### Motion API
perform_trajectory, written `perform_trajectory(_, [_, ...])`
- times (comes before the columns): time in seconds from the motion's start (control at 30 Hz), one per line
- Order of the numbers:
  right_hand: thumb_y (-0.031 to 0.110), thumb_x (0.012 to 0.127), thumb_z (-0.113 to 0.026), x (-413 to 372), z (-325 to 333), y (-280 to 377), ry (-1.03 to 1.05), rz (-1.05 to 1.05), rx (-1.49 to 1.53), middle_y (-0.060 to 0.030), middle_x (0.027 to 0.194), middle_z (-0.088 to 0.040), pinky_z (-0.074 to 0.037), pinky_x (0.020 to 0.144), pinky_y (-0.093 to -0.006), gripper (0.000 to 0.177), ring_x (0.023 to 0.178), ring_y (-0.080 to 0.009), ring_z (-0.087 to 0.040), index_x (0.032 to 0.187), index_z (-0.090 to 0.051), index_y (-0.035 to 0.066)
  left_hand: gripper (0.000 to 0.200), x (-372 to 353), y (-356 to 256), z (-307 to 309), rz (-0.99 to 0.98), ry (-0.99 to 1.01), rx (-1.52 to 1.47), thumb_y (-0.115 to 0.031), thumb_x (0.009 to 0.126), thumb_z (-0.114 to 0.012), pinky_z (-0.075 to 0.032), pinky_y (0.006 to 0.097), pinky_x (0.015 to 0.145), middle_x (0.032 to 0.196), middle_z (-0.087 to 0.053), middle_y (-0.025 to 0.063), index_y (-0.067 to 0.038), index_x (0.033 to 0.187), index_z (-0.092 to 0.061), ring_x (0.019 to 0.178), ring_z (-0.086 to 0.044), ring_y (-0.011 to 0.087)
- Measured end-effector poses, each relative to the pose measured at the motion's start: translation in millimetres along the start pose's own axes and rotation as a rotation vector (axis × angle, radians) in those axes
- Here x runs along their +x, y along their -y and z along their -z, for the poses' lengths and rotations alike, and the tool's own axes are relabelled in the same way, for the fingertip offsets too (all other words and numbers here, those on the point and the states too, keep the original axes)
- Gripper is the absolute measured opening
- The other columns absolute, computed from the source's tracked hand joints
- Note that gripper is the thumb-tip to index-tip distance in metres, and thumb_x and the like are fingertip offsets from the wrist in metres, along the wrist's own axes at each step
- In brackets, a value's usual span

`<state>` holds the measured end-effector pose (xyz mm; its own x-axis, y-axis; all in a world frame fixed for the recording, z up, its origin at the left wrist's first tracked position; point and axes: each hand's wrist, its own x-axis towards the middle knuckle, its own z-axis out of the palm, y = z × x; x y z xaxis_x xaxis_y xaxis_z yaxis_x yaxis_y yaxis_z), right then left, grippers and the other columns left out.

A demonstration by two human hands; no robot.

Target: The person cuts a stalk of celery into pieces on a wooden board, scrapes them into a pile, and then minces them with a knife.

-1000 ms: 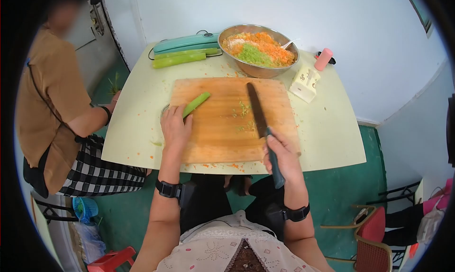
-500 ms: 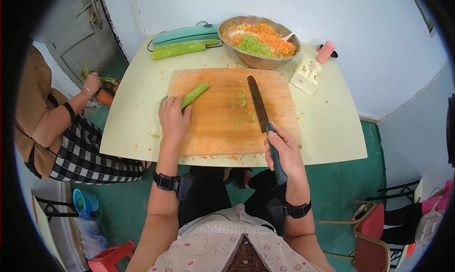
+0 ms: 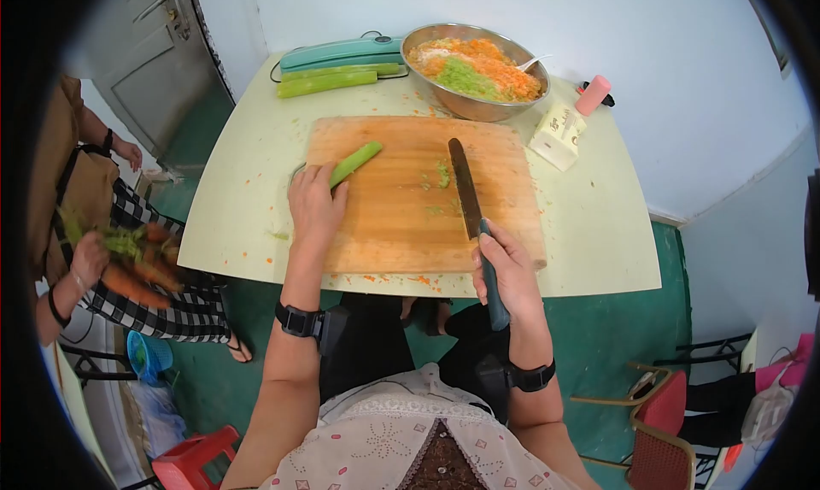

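My left hand (image 3: 314, 206) rests on the left part of a wooden cutting board (image 3: 401, 225), its fingers holding the near end of a green stalk piece (image 3: 356, 162) that lies flat on the board. My right hand (image 3: 504, 272) grips the dark handle of a long knife (image 3: 465, 191). The blade lies on the board, pointing away from me. A few green shreds (image 3: 442, 176) lie just left of the blade.
A metal bowl (image 3: 478, 107) of shredded orange, green and white vegetables stands at the back, with green stalks (image 3: 327, 81) and a teal device (image 3: 337, 55) to its left. A white carton (image 3: 557, 132) and pink bottle (image 3: 592, 94) are at right. A person (image 3: 94, 242) at left holds carrots.
My hands and the knife have barely moved. The person at left has stood up from bending near the door and now holds a bunch of carrots.
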<state>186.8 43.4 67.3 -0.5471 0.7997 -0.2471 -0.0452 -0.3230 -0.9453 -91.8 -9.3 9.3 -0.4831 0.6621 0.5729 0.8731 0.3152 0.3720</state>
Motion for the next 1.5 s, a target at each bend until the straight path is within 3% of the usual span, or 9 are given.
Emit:
perform_trajectory(0.57, [0.021,0.096,-0.049,-1,-6,-5,0.038,0.001,0.003,-0.0034,0.074,-0.050,-0.038,0.033,-0.0228,0.043,0.040,-0.0100,-0.048,0.134,-0.042,0.001,0.035,-1,4,-4,-0.045,-0.048,-0.014,-0.012,0.073,-0.070,-0.044,0.0410,0.080,0.094,-0.061,0.0129,-0.003,0.106,-0.063,0.091,-0.056,0.0311])
perform_trajectory(0.67, [0.022,0.096,-0.049,-5,-12,-1,0.037,0.040,-0.069,-0.0032,0.074,-0.050,-0.038,0.034,-0.0231,0.043,0.040,-0.0102,-0.048,0.133,-0.042,0.001,0.036,1,-1,1,0.008,0.022,-0.012,-0.011,0.074,-0.069,-0.044,0.0404,0.085,0.099,-0.061,0.0144,-0.001,0.108,-0.062,0.097,-0.055,0.0323])
perform_trajectory(0.87, [0.023,0.095,-0.049,1,-11,-2,0.011,-0.074,-0.060,-0.0027,0.072,-0.049,-0.038,0.035,-0.0238,0.044,0.040,-0.0108,-0.048,0.133,-0.041,0.001,0.034,1,-1,2,0.018,0.019,-0.027,-0.010,0.075,-0.068,-0.044,0.0404,0.085,0.098,-0.061,0.0144,-0.001,0.107,-0.063,0.097,-0.055,0.0327])
perform_trajectory(0.97, [0.023,0.095,-0.051,0,4,0,0.052,-0.074,0.111,-0.0023,0.072,-0.049,-0.038,0.035,-0.0233,0.040,0.041,-0.0107,-0.048,0.128,-0.045,0.002,0.030,1,1,0,0.012,-0.016,-0.069,-0.009,0.075,-0.068,-0.044,0.0398,0.085,0.096,-0.062,0.0146,-0.001,0.104,-0.064,0.095,-0.056,0.0320])
perform_trajectory(1.1, [0.020,0.093,-0.053,0,10,-1,0.110,0.075,-0.002,-0.0019,0.069,-0.049,-0.039,0.037,-0.0225,0.025,0.042,-0.0097,-0.049,0.109,-0.052,0.001,0.027,3,-2,3,0.052,0.045,-0.122,-0.007,0.076,-0.067,-0.045,0.0395,0.084,0.095,-0.063,0.0156,-0.001,0.102,-0.065,0.093,-0.057,0.0320])
perform_trajectory(1.3, [0.013,0.090,-0.052,0,14,-4,0.082,-0.009,0.054,-0.0017,0.067,-0.050,-0.040,0.041,-0.0237,0.010,0.047,-0.0095,-0.050,0.094,-0.053,0.003,0.027,-2,-19,21,0.025,0.147,-0.370,-0.005,0.077,-0.065,-0.048,0.0372,0.079,0.097,-0.063,0.0176,0.001,0.104,-0.064,0.089,-0.060,0.0337])
perform_trajectory(1.5, [0.015,0.090,-0.050,-4,9,9,0.102,-0.065,0.097,-0.0022,0.069,-0.052,-0.040,0.043,-0.0239,0.013,0.050,-0.0102,-0.051,0.098,-0.052,0.004,0.027,-36,-34,43,0.044,0.214,-0.351,-0.004,0.078,-0.064,-0.048,0.0356,0.077,0.095,-0.063,0.0183,0.003,0.104,-0.063,0.087,-0.061,0.0328])
